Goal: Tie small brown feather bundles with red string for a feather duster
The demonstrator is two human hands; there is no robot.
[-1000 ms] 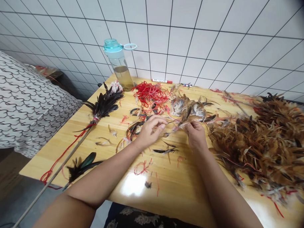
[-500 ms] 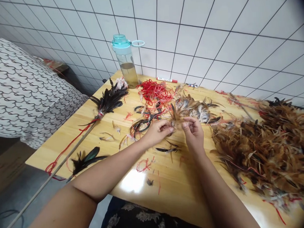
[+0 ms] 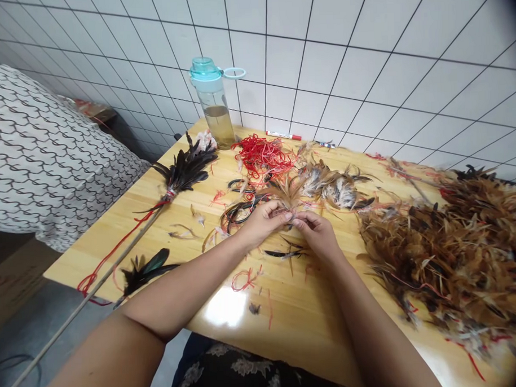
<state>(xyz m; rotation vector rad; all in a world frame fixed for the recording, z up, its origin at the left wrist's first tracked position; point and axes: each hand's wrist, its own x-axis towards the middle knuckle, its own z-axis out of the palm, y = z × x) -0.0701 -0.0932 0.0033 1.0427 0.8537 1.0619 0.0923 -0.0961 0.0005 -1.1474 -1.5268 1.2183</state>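
Observation:
My left hand (image 3: 271, 218) pinches a small bunch of brown feathers (image 3: 285, 191) by its base, above the middle of the table. Meeting it from the right, my right hand (image 3: 316, 230) has thumb and finger closed on the same base. The feather tips fan out away from me. Just behind lies a pile of grey and brown feathers (image 3: 331, 185). Black-handled scissors (image 3: 237, 212) lie left of my left hand, partly covered by feathers. A heap of red string (image 3: 265, 155) sits beyond them. Loose dark feathers (image 3: 285, 253) lie below my hands.
A stick with black feathers (image 3: 185, 170) tied on by red string overhangs the table's left edge. A bottle (image 3: 216, 113) of liquid and a red marker (image 3: 283, 135) stand and lie near the tiled wall. A large brown feather heap (image 3: 450, 254) covers the right side.
My right hand has moved left and down to meet my left hand at the feather bases. The bunch, upright between my hands before, now fans out away from me.

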